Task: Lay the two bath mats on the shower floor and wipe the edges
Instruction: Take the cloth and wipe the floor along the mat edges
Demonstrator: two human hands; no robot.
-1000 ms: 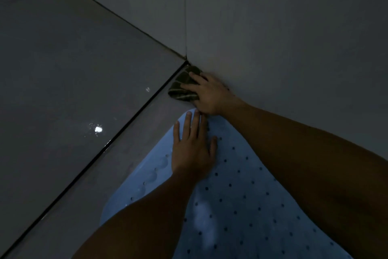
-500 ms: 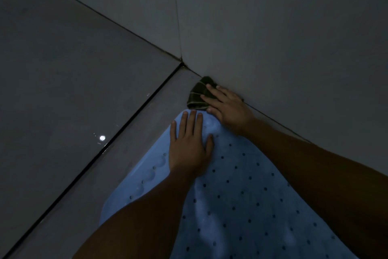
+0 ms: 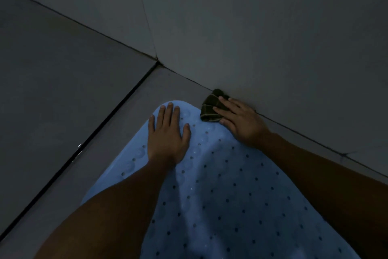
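Left hand (image 3: pixel 167 132) flat, fingers straight and spread; right hand (image 3: pixel 239 121) palm down, fingers extended, forearms reaching forward

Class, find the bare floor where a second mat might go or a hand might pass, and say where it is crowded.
Bare tile lies left of the blue bath mat, between its edge and the dark floor joint, and beyond its tip toward the wall corner. It is crowded at the right wall, where the right hand presses the dark cloth; the left hand covers the tip.
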